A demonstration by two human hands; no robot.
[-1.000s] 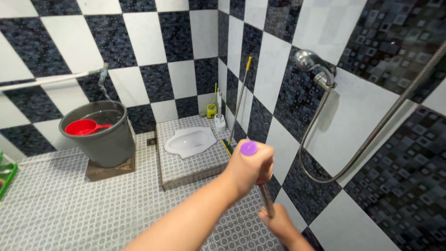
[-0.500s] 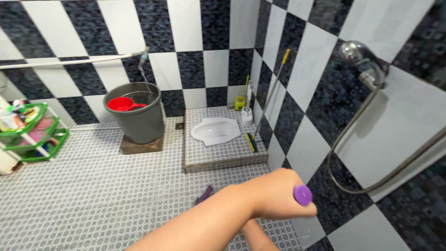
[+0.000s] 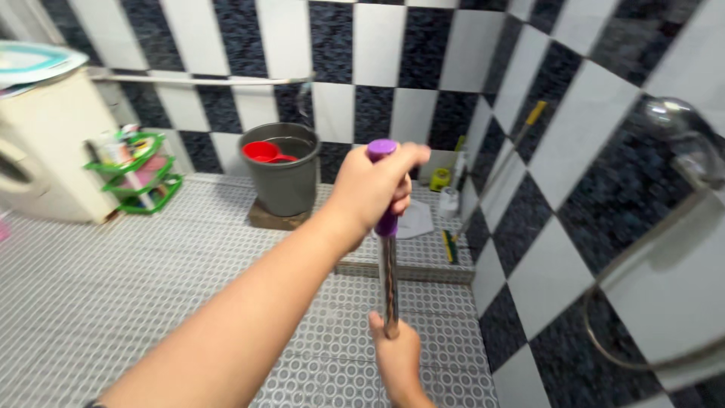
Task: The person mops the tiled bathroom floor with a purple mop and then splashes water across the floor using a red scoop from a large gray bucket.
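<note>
I grip a long pole (image 3: 389, 279) with both hands near the middle of the frame. It has a shiny metal shaft and a purple grip and cap at the top, and it stands almost upright. My left hand (image 3: 374, 187) is closed tight around the purple end, the arm stretching in from the lower left. My right hand (image 3: 396, 359) is lower down, at the bottom centre of the frame, fingers wrapped around the metal shaft. The pole's lower end is out of sight.

Behind my upper hand, toward the top centre, a grey bucket (image 3: 285, 181) stands on a low block, with a red scoop (image 3: 264, 153) resting inside it. Just right of my hand a white squat toilet (image 3: 415, 219) sits in a raised tiled step. A yellow-handled broom (image 3: 502, 162) leans against the black-and-white chequered wall on the right. At the far right a chrome shower head (image 3: 676, 121) hangs on the wall with its hose looping below. At the left a green plastic rack (image 3: 136, 170) stands beside a white appliance (image 3: 41, 143).
</note>
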